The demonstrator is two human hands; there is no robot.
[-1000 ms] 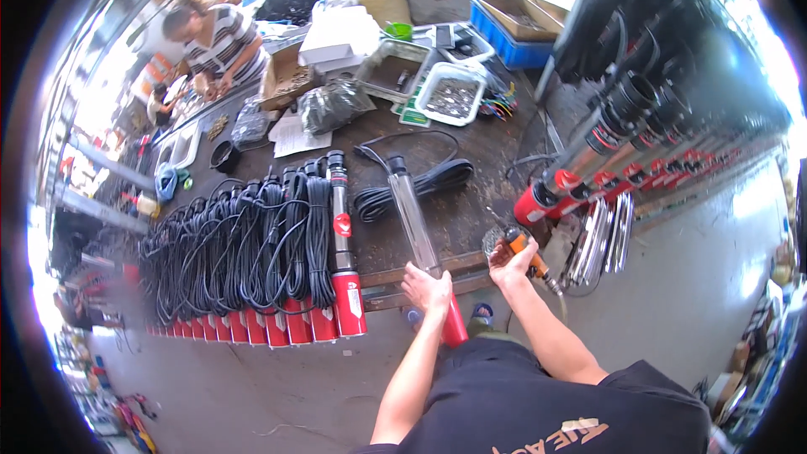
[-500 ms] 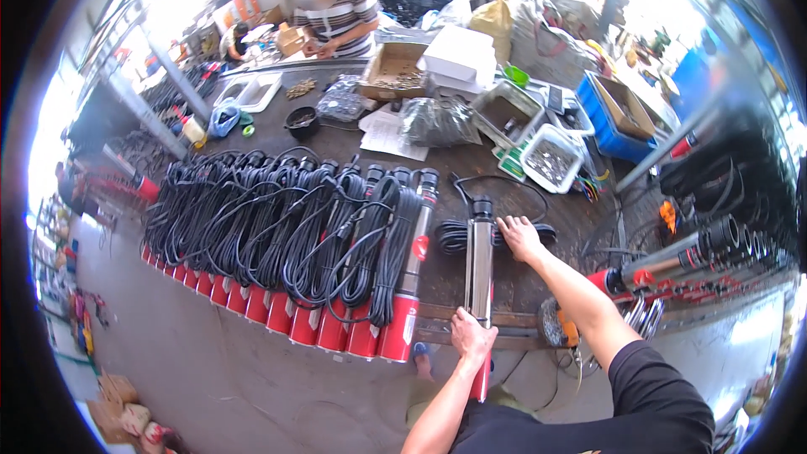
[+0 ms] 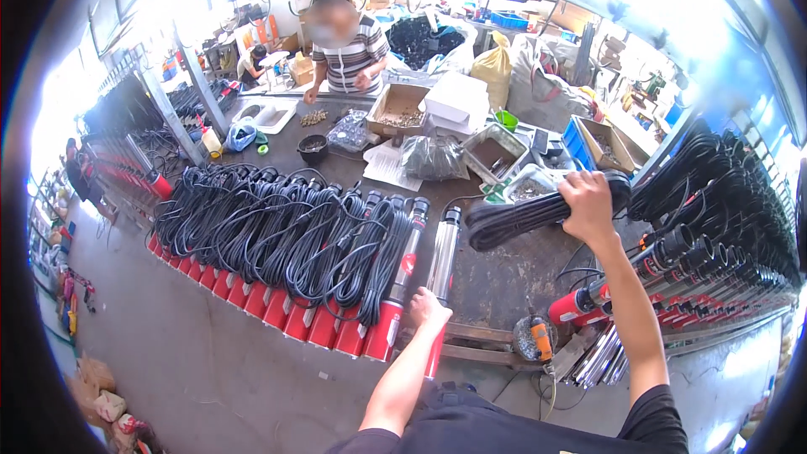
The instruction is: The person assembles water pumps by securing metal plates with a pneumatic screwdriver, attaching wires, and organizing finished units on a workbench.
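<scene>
My left hand (image 3: pixel 430 309) is closed round the lower part of a long pump (image 3: pixel 443 252), a shiny steel tube with a black top end and a red lower end. That pump lies just right of a row of similar red-ended pumps (image 3: pixel 370 338) with coiled black cables on top. Raised above the table on the right, a coiled bundle of black cable (image 3: pixel 521 219) is gripped by my right hand (image 3: pixel 587 202). A thin black lead curves near the held pump's top.
More pumps (image 3: pixel 656 273) are stacked at the right. An orange power tool (image 3: pixel 540 338) rests by the table's front edge. Farther back are a bag of dark parts (image 3: pixel 433 158), cardboard box (image 3: pixel 397 109), grey tray (image 3: pixel 496 151) and black bowl (image 3: pixel 313 148). A person (image 3: pixel 346 50) stands across the table.
My right hand has lifted the cable bundle off the table, up and to the right. My left hand has brought the pump left, close beside the row. The co-worker's hands have moved apart.
</scene>
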